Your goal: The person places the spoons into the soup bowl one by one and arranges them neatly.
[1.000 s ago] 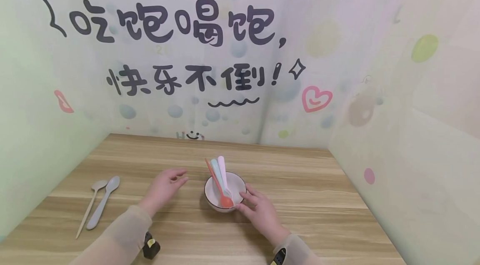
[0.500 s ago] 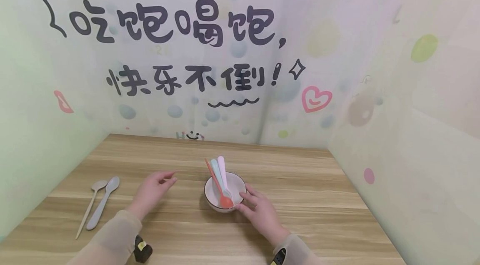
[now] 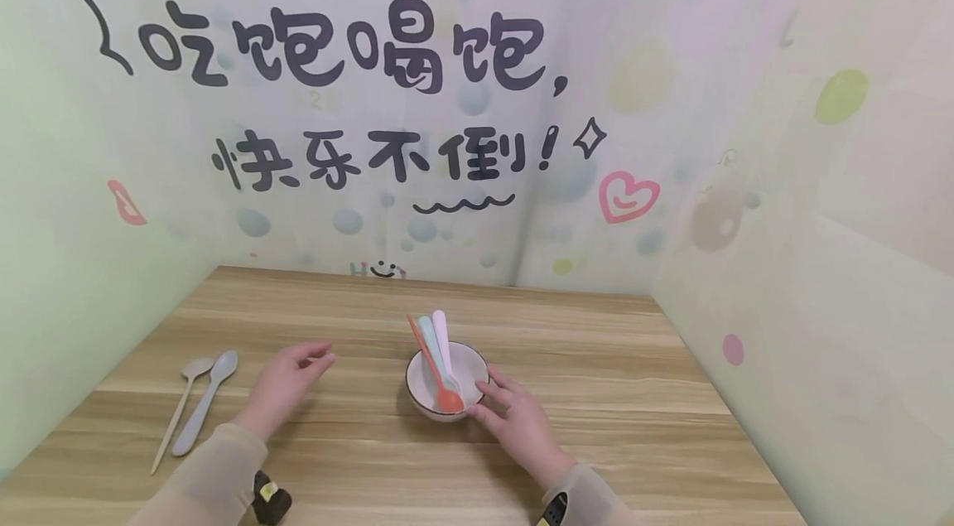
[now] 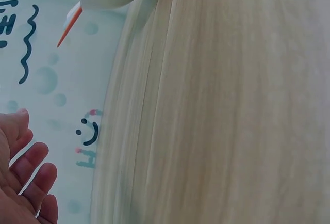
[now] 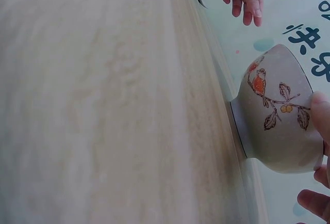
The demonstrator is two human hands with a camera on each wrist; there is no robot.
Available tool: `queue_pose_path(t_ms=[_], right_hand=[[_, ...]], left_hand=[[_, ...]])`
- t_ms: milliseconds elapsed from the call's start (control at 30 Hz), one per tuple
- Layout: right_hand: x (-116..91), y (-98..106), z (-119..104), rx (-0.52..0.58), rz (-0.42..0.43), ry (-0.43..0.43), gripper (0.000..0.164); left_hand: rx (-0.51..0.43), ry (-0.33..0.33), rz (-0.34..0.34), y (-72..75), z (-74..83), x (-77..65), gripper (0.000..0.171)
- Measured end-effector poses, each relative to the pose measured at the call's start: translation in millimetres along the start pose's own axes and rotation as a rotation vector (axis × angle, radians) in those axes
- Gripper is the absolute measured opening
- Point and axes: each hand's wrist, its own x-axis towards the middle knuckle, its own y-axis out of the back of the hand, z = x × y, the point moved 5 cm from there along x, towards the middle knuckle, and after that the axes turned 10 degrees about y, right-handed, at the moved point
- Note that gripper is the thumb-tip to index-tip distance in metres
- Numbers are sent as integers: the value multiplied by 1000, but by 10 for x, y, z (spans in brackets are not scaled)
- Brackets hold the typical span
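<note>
A white bowl with a dark rim stands on the table, and the right wrist view shows a bird and leaf pattern outside. In it lean an orange spoon, a light-blue spoon and a pink spoon, handles pointing away from the person. My right hand holds the bowl's right side, thumb and fingers at the rim. My left hand hovers left of the bowl, apart from it, fingers loosely bent and holding nothing. The left wrist view shows those fingers spread a little.
On the table's left lie a slim beige spoon and a thicker grey spoon, side by side. Printed fabric walls enclose the wooden table at the back and both sides.
My left hand has drawn away from the bowl, moving left and slightly toward the person. My right hand, the bowl and its spoons have stayed in place.
</note>
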Motion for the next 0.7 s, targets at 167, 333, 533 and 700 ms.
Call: queue_pose_path(t_ms=[167, 333, 533, 700], right_hand=[[-1, 5, -1, -4, -2, 1, 61], [-1, 6, -2, -12, -4, -1, 59], [2, 3, -4, -20, -4, 1, 58], [1, 2, -3, -19, -1, 5, 58]], left_hand=[[10, 14, 8, 36, -61, -7, 59], [13, 29, 15, 67, -113, -9, 60], [12, 46, 27, 101, -186, -18, 60], [9, 67, 19, 139, -239, -38, 64]])
